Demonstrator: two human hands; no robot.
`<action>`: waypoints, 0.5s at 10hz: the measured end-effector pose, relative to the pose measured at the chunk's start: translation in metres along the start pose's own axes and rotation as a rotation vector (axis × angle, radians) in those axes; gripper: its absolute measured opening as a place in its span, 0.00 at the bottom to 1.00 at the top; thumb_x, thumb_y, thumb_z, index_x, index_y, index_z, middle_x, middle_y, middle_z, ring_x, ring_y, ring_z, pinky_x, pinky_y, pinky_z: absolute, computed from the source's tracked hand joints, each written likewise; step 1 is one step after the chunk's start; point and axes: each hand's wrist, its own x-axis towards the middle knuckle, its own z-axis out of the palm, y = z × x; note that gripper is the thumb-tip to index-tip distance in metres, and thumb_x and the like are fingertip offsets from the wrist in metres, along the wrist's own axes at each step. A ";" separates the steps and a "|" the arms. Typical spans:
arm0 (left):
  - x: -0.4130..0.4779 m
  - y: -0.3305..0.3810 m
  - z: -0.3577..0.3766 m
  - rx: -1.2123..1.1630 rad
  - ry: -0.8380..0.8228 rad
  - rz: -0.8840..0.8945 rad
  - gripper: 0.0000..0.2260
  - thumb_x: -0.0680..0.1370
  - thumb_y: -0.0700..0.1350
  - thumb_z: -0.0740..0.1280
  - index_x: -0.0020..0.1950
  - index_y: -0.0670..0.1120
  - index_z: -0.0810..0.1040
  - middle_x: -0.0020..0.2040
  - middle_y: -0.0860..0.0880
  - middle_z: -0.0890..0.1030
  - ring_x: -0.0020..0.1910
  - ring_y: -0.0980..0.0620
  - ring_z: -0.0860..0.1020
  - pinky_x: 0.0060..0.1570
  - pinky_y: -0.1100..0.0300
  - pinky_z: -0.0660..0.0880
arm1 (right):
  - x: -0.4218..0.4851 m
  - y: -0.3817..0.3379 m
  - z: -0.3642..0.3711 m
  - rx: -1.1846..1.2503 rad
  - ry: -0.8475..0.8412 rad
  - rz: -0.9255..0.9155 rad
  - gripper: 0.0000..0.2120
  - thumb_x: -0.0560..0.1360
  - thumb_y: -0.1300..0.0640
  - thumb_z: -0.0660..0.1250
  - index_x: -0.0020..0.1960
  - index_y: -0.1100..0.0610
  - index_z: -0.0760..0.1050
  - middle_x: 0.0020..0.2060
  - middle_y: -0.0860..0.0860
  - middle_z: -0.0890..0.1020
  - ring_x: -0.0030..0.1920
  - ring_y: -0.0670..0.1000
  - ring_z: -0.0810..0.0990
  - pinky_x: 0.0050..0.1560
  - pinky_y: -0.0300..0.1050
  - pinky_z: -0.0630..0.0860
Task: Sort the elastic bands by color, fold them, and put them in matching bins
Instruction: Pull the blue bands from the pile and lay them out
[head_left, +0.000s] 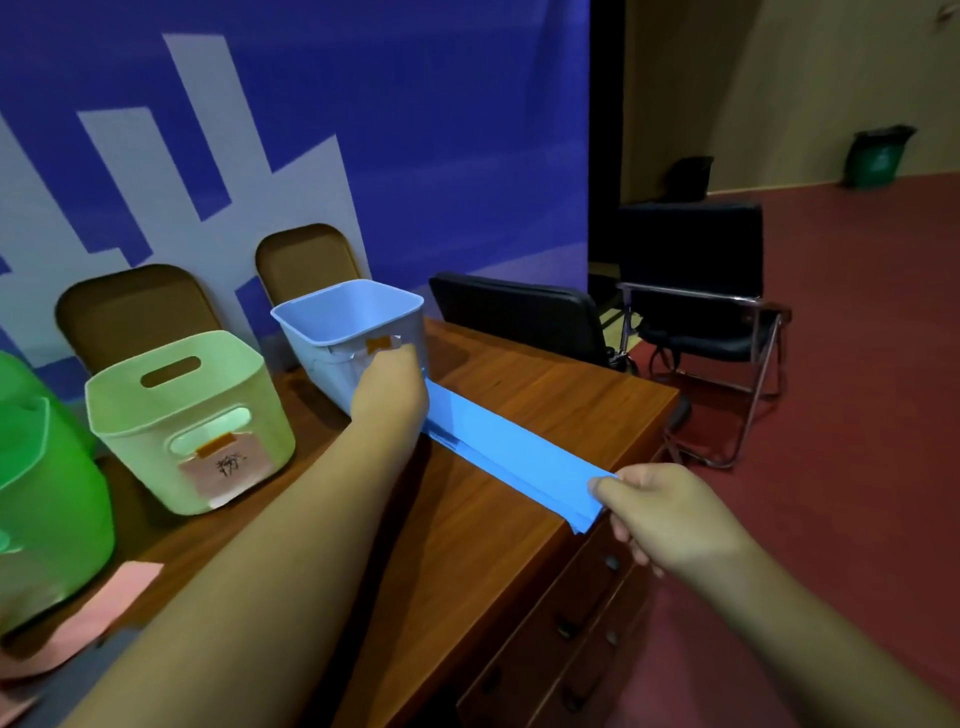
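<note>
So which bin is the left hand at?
The pale blue bin, rightmost of three; the left hand holds the blue elastic band at its front. The pale green bin and bright green bin stand further left.

The desk (519, 395) carries a blue bin (323, 364), mint bin (156, 447), green bin (52, 509), pink band (104, 608).

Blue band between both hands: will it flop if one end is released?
Probably floppy: the blue band looks thin and layered where the right hand pinches it. Likely light, since a fingertip pinch holds that end up.
</note>
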 end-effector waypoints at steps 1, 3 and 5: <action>0.011 0.004 0.004 0.337 -0.090 0.072 0.15 0.83 0.37 0.66 0.69 0.40 0.77 0.61 0.39 0.81 0.61 0.36 0.80 0.60 0.44 0.77 | 0.004 0.003 0.003 -0.015 0.003 0.006 0.17 0.80 0.52 0.67 0.33 0.57 0.75 0.21 0.50 0.74 0.22 0.50 0.72 0.28 0.45 0.69; -0.006 0.007 0.002 0.409 -0.098 0.060 0.12 0.82 0.39 0.68 0.65 0.46 0.80 0.56 0.44 0.82 0.56 0.40 0.83 0.41 0.50 0.73 | 0.009 0.006 0.006 -0.033 -0.004 0.022 0.14 0.80 0.53 0.67 0.36 0.57 0.75 0.22 0.48 0.74 0.23 0.50 0.72 0.27 0.43 0.69; -0.004 -0.001 0.006 0.402 -0.104 0.047 0.10 0.82 0.40 0.68 0.63 0.46 0.81 0.49 0.46 0.79 0.48 0.43 0.81 0.39 0.50 0.72 | 0.013 0.007 0.005 -0.051 -0.015 0.033 0.14 0.79 0.54 0.67 0.35 0.56 0.77 0.22 0.47 0.75 0.22 0.49 0.73 0.28 0.44 0.72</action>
